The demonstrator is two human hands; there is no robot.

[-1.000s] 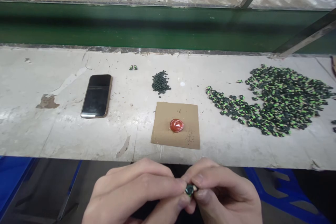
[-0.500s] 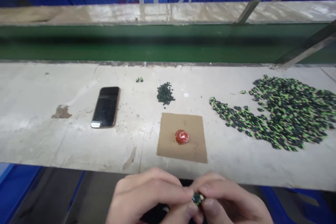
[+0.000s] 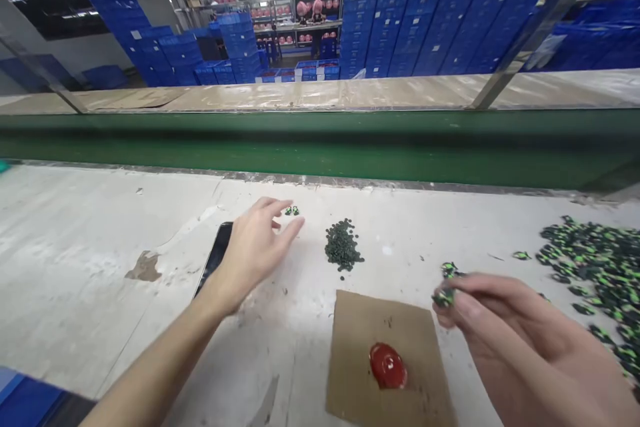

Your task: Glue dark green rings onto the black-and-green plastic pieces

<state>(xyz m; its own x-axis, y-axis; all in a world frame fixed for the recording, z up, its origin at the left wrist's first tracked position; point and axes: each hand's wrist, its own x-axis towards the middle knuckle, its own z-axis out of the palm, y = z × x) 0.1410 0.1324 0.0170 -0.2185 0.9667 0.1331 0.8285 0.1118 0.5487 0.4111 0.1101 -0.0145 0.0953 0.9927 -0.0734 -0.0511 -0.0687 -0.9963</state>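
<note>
My left hand (image 3: pixel 257 240) reaches out over the worktable with fingers apart, its tips close to two small green-and-black pieces (image 3: pixel 292 211) lying near the far edge. It covers part of a black phone (image 3: pixel 214 257). My right hand (image 3: pixel 505 323) hovers to the right of the cardboard square (image 3: pixel 387 330), thumb and fingers pinched on a small green-and-black piece (image 3: pixel 443 297). A red blob (image 3: pixel 387 365) sits on the cardboard. A small heap of dark round bits (image 3: pixel 342 246) lies between my hands.
A large spread of green-and-black pieces (image 3: pixel 595 260) covers the table's right side. A green conveyor belt (image 3: pixel 320 143) runs behind the worn white table (image 3: pixel 75 247). Stacked blue crates (image 3: pixel 440 13) fill the background.
My hands, pinched together on one piece below the table edge, have parted. The left has reached forward to the far pair of pieces; the right moved right holding a piece. The view tilted up.
</note>
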